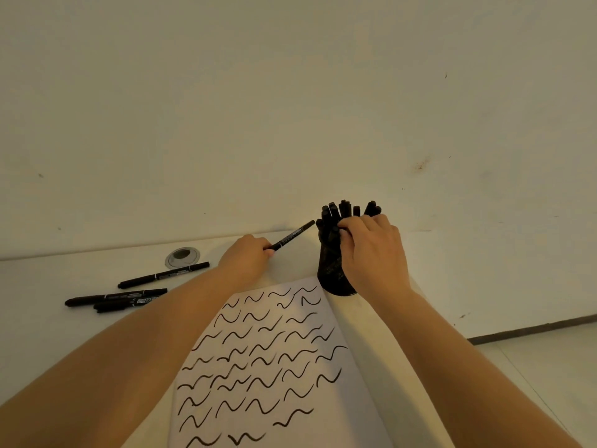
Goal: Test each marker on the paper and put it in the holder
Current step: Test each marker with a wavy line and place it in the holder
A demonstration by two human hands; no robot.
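My left hand (245, 257) has its fingers clamped on a marker (292, 236), tip aimed at the holder (332, 270). My right hand (371, 250) curls its fingers round the markers packed in it, beside the scribbled paper (268, 350). Three spare markers (129, 294) lie on the bench (48, 318).

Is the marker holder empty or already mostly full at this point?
Mostly full: the holder bristles with black markers, their ends crowding above its rim, with the right hand on them.

dim, warm yellowish cast | soft shadows, no glare | wide-angle bend at edges | focus slightly soft, maybe compression
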